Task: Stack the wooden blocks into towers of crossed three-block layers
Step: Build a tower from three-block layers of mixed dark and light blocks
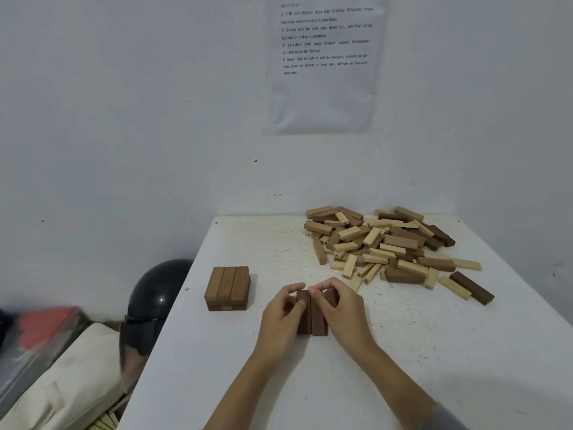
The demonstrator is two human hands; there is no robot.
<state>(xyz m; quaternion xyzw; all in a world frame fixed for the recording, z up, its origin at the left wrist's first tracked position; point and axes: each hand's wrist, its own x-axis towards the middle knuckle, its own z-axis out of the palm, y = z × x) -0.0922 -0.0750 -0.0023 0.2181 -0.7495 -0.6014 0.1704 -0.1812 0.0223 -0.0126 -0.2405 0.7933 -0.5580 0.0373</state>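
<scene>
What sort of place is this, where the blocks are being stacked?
Probably a makeshift indoor workstation: a small white table in a corner, a printed paper instruction sheet taped to the white wall, a round black helmet stowed beside it.

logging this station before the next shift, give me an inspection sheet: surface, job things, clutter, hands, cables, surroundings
surface: white table, speckled with small marks, set in a wall corner
job's things: low stack of brown blocks left of centre, three across on top; dark blocks side by side under the hands; loose pile of light and brown blocks far right
clutter: nothing seen
hands: left hand and right hand both pinch the dark blocks
cables: nothing seen
surroundings: printed sheet on the wall; dark helmet and cloth bag beside the table's left edge
</scene>
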